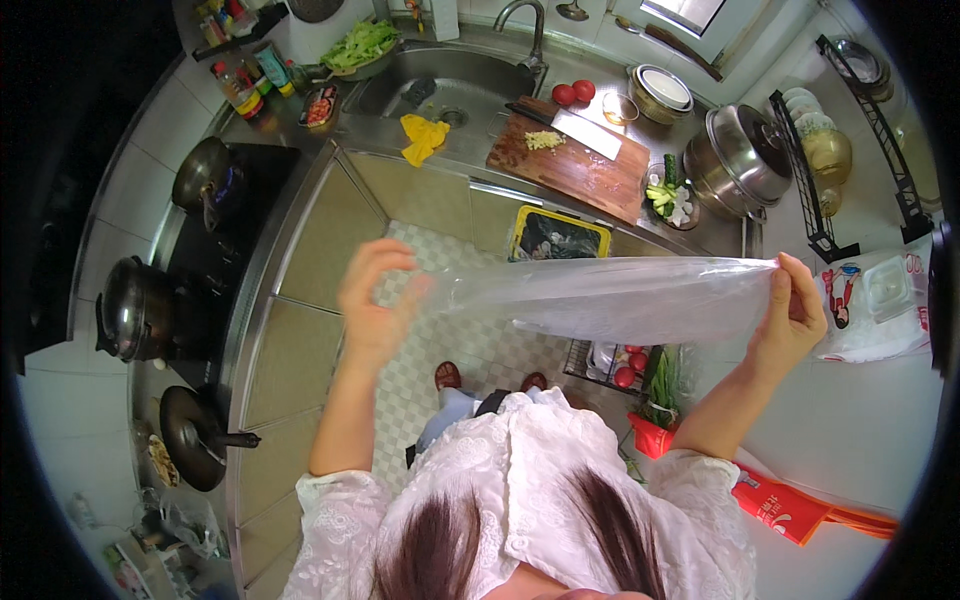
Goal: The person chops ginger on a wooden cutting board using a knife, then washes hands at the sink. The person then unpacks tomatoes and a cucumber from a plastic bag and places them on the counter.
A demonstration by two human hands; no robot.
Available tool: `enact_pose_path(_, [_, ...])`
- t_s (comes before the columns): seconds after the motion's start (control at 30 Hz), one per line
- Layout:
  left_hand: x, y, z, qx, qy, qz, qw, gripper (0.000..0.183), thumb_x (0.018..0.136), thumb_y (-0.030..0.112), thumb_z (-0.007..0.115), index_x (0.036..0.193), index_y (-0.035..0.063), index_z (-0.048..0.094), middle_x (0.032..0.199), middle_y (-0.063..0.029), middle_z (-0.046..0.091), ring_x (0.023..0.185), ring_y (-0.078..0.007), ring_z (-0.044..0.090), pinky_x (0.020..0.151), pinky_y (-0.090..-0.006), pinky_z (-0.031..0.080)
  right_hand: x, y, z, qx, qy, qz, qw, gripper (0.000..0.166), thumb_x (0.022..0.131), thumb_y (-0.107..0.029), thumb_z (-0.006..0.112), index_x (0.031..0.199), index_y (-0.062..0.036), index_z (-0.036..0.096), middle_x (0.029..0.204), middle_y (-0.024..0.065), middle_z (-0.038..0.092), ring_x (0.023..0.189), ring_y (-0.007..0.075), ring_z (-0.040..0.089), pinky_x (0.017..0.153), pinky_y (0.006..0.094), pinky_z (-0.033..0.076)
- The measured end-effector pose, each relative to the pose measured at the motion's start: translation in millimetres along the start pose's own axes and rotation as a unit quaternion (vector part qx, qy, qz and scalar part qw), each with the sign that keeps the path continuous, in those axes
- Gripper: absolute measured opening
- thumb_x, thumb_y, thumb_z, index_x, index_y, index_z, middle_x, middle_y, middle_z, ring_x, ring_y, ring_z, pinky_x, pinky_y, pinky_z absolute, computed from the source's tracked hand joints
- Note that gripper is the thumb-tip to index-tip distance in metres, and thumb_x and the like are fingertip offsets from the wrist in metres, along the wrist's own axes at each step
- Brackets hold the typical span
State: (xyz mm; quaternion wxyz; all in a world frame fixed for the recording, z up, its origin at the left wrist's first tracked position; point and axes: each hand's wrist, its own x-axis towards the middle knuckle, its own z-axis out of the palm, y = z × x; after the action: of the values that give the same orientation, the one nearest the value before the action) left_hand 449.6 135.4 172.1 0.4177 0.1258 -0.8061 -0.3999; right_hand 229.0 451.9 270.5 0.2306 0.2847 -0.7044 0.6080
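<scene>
A clear plastic bag or sheet (615, 296) stretches across the view in front of my chest, above the floor. My right hand (795, 307) pinches its right end between thumb and fingers. At the other end is my left hand (379, 300), blurred, with thumb and fingers curved apart. The plastic's left end comes close to that thumb; the blur hides whether it is gripped. Beyond the plastic, a wooden cutting board (577, 169) on the counter carries a cleaver (589, 133) and chopped garlic (544, 140). Below the counter edge is a yellow-rimmed bin (606, 241) with a dark liner.
Left, a stove (206, 277) holds pans and a pot. A sink (457, 82) with a yellow cloth (424, 139) lies ahead. A plate of cut vegetables (670, 196) and a steel steamer pot (735, 161) stand right. A wire rack (579, 364) with tomatoes is low beside my legs.
</scene>
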Motion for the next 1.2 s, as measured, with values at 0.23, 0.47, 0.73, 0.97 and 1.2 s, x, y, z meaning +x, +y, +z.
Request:
enact_pose_path(0.23, [-1.1, 30.3, 102.8, -0.077, -0.086, 0.153, 0.981, 0.039, 0.06, 0.022, 0.081, 0.088, 0.0089, 0.057, 0.099, -0.0079, 0.056, 0.094, -0.0302, 0.055, 0.079, -0.0401, 0.046, 0.6, -22.4, 2.8, -0.014, -0.051, -0.035, 0.998, 0.013, 0.082, 0.005, 0.062, 0.095, 0.0045, 0.064, 0.09, 0.0074, 0.063, 0.08, 0.0095, 0.058, 0.071, 0.0182, 0.044])
enact_pose_path(0.47, [-5.6, 28.3, 118.5, -0.087, -0.098, 0.151, 0.98, 0.019, 0.069, 0.007, 0.075, 0.082, 0.006, 0.061, 0.104, -0.009, 0.057, 0.097, -0.0293, 0.055, 0.08, -0.0371, 0.047, 0.1, -26.0, -6.8, -0.036, -0.055, -0.029, 0.997, 0.014, 0.082, 0.005, 0.062, 0.095, 0.0043, 0.064, 0.089, 0.0074, 0.062, 0.078, 0.0095, 0.057, 0.068, 0.0173, 0.043])
enact_pose_path(0.73, [7.4, 25.9, 99.6, -0.251, -0.276, -0.027, 0.927, 0.007, 0.078, 0.008, 0.067, 0.082, 0.0045, 0.062, 0.109, -0.0093, 0.06, 0.099, -0.0245, 0.058, 0.087, -0.0349, 0.045, 2.9, -20.0, -14.5, -0.023, -0.116, -0.02, 0.993, 0.015, 0.079, 0.007, 0.063, 0.094, 0.0037, 0.065, 0.086, 0.008, 0.062, 0.078, 0.0112, 0.056, 0.067, 0.0197, 0.043])
enact_pose_path(0.97, [12.2, 31.6, 90.7, -0.203, -0.319, 0.013, 0.925, 0.023, 0.073, 0.017, 0.073, 0.083, 0.005, 0.058, 0.104, -0.0095, 0.062, 0.095, -0.0255, 0.06, 0.085, -0.0336, 0.046, 5.7, -19.0, -11.2, 0.013, -0.15, -0.014, 0.989, 0.015, 0.079, 0.008, 0.062, 0.093, 0.0038, 0.065, 0.085, 0.0082, 0.061, 0.077, 0.0114, 0.056, 0.066, 0.0188, 0.042])
enact_pose_path(1.2, [4.7, 32.5, 101.7, -0.181, -0.256, -0.003, 0.95, 0.019, 0.073, 0.009, 0.072, 0.085, 0.0055, 0.058, 0.101, -0.0082, 0.062, 0.095, -0.0253, 0.06, 0.084, -0.0344, 0.047, 7.4, -23.1, -11.9, 0.033, -0.151, -0.015, 0.988, 0.013, 0.08, 0.006, 0.062, 0.092, 0.0033, 0.065, 0.087, 0.0074, 0.061, 0.076, 0.0102, 0.056, 0.065, 0.0173, 0.041])
